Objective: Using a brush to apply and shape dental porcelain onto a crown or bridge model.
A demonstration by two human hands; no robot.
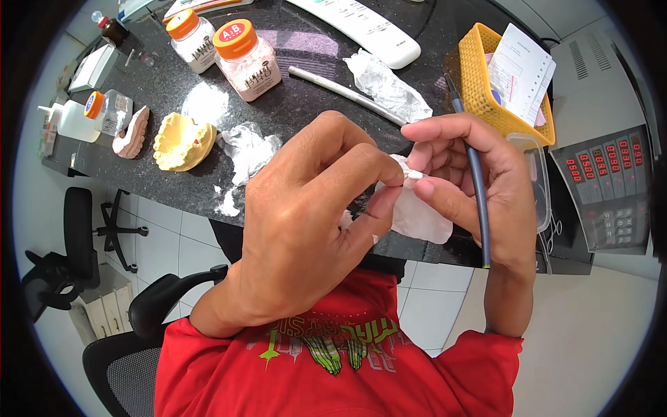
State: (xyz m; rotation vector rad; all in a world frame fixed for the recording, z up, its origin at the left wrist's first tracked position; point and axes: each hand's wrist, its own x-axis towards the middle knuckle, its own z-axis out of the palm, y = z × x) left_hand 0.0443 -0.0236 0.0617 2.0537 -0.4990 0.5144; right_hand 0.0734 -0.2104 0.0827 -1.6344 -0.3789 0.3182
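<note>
My left hand [306, 215] is closed, thumb and forefinger pinched at a small white tooth-like piece [415, 174]. The fingertips of my right hand [500, 177] meet the same piece from the other side. Held across my right fingers is a slim dark pen-like tool [477, 187], its thin tip pointing up and away. A crumpled white tissue [420, 217] hangs just below the fingertips, and whether a finger grips it I cannot tell. Left of my hands, a yellow dental cast [182, 142] and a pinkish dental model [131, 133] rest on the dark speckled counter [156, 182].
Two orange-capped powder jars [249, 61] stand at the back. Near them lie a silvery rod [347, 95], a long white remote-like device [365, 31] and crumpled tissues [251, 149]. A yellow basket [479, 76] with papers and a machine with red digits [608, 187] are on the right.
</note>
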